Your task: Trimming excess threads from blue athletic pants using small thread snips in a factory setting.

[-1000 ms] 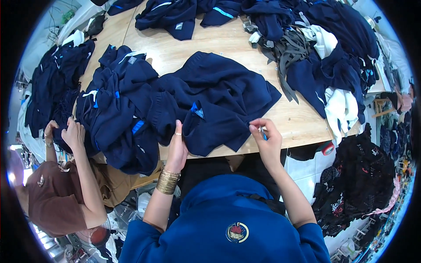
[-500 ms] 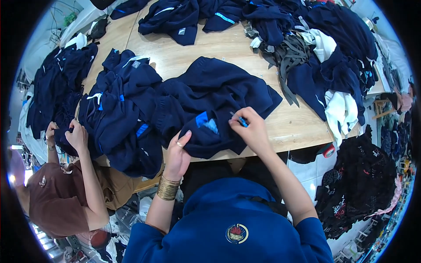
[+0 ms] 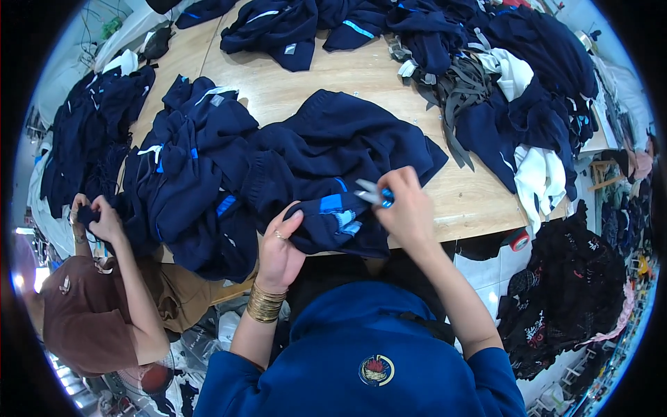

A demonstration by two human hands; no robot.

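A navy garment with a gathered waistband lies spread on the table in front of me. My left hand pinches its near edge between thumb and fingers, holding up a part with a bright blue patch and lighter blue ribbed bits. In my right hand is a pair of small blue-handled scissors, blades apart and pointing left, just above the raised cloth. Folds hide the fingers of my left hand under the fabric.
Navy garments with blue strips are heaped at my left. Beyond them a person in brown handles dark cloth. Grey straps and white cloth lie at the right of the wooden table; black garments are piled below.
The garment's near part has been lifted and turned, showing more blue. My right hand has moved slightly right and up, and the scissors' blades now show plainly.
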